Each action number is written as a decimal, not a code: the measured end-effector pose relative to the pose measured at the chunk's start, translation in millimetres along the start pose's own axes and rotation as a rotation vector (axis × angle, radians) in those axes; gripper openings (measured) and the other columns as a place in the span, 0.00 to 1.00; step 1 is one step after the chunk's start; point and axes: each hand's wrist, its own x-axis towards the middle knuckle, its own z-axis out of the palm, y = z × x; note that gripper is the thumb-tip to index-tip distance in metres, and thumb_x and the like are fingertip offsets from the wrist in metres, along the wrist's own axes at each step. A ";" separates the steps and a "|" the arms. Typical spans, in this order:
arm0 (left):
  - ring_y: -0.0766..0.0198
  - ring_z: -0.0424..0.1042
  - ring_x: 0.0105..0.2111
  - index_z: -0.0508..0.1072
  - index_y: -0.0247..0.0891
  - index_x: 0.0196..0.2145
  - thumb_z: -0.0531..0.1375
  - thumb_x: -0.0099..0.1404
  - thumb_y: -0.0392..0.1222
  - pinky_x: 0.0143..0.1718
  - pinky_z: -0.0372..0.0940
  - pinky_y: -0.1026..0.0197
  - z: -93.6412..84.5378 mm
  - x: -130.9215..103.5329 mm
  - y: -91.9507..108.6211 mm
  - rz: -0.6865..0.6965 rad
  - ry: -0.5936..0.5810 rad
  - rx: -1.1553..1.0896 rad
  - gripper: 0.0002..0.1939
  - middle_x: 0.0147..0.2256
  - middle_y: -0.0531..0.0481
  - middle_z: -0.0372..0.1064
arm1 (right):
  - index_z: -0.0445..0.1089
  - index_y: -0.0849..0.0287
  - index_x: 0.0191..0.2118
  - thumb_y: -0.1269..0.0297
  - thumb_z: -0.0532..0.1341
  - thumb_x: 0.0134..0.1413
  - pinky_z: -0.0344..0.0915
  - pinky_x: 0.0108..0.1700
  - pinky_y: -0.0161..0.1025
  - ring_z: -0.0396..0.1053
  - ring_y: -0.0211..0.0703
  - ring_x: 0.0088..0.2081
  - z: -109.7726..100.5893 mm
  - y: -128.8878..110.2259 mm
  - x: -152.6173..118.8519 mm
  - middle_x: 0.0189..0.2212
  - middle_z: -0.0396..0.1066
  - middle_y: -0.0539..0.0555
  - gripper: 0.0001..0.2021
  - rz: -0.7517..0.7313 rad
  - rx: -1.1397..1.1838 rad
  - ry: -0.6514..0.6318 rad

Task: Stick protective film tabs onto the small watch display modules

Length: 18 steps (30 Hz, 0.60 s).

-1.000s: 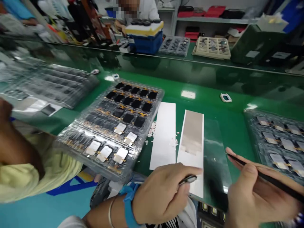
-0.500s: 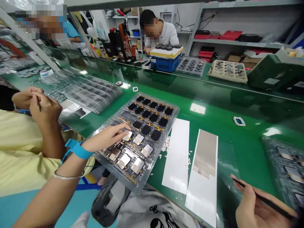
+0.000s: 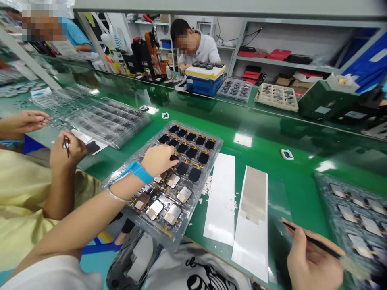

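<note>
My left hand [image 3: 160,159], with a blue wrist strap [image 3: 141,172], reaches over a clear plastic tray [image 3: 165,237]. Its fingers are curled down and closed at a black square panel [image 3: 174,157], mostly hidden under them. Other black panels [image 3: 191,153] fill the far rows, with thin orange flex strips. Silvery square pieces [image 3: 173,214] lie in the near rows. My right hand [image 3: 314,257] holds dark tweezers [image 3: 320,243], tip pointing left, above the green table. Left of them lies a white strip with a part-used grey film sheet [image 3: 256,193].
A plain white strip [image 3: 220,197] has small scraps [image 3: 208,187] beside it. Another tray [image 3: 347,201] of silvery pieces stands at right. Stacked clear trays [image 3: 111,121] lie at left, near a co-worker's hands [image 3: 68,151]. A person [image 3: 199,46] sits across the table [image 3: 266,137].
My left hand has moved away from a silvery piece, up and right to a black panel, and its fingers have closed. The right hand still holds the tweezers. The view has shifted slightly.
</note>
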 end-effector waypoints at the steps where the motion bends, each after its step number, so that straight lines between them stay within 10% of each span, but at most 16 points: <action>1: 0.43 0.76 0.42 0.70 0.37 0.28 0.62 0.58 0.42 0.40 0.66 0.53 -1.0 1.0 2.5 -0.003 0.008 -0.027 0.07 0.34 0.41 0.76 | 0.72 0.62 0.28 0.58 0.64 0.55 0.65 0.32 0.41 0.75 0.52 0.30 0.8 -5.5 -0.1 0.22 0.72 0.57 0.12 0.018 0.030 0.020; 6: 0.50 0.77 0.36 0.66 0.38 0.34 0.53 0.66 0.40 0.38 0.67 0.54 -6.1 -11.9 35.1 0.145 -0.016 -0.344 0.05 0.29 0.44 0.74 | 0.66 0.59 0.39 0.59 0.62 0.61 0.72 0.38 0.42 0.78 0.48 0.34 2.0 -32.0 6.1 0.32 0.75 0.55 0.09 -0.062 0.550 -0.026; 13: 0.66 0.69 0.22 0.65 0.39 0.40 0.51 0.72 0.50 0.24 0.66 0.65 44.1 -43.3 120.9 0.492 -0.397 -0.952 0.12 0.23 0.55 0.66 | 0.74 0.57 0.38 0.64 0.57 0.63 0.64 0.33 0.37 0.69 0.39 0.31 -9.2 -97.1 41.6 0.30 0.70 0.52 0.08 -0.401 0.535 -0.346; 18: 0.65 0.72 0.27 0.64 0.38 0.41 0.51 0.73 0.55 0.32 0.69 0.61 69.8 -45.0 133.1 0.543 -0.454 -1.192 0.16 0.30 0.50 0.71 | 0.73 0.57 0.38 0.67 0.63 0.57 0.61 0.27 0.33 0.63 0.34 0.24 14.6 -124.3 46.6 0.31 0.72 0.49 0.04 -0.586 0.468 -0.564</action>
